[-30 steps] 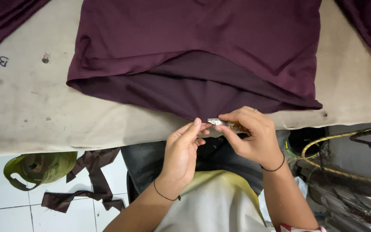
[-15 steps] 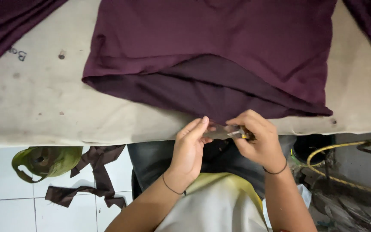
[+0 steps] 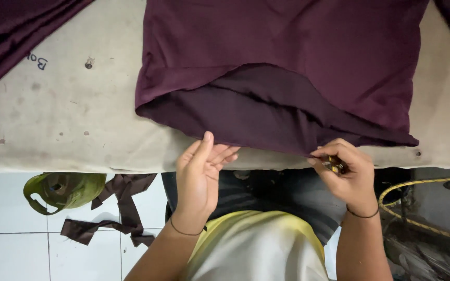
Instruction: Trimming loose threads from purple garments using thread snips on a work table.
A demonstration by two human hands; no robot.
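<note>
On the floor at far left, below the table edge, I see a green gas cylinder [image 3: 63, 190] and beside it some maroon fabric scraps [image 3: 115, 208] on white tiles; above them the worn beige table cover [image 3: 53, 130] carries a second dark pile of cloth [image 3: 11, 36] at its corner. Moving right, the left hand [image 3: 201, 174] is now wide and flat, fingers together, its tips just touching the near hem of the maroon garment [image 3: 287, 67]; half a second ago it was pinched against the other hand, so the two have parted. Further right, the right hand [image 3: 347, 174] is curled narrow around a small metal tool [image 3: 334, 165], held at the hem's lower fold; I judge the trimming has moved along the hem.
</note>
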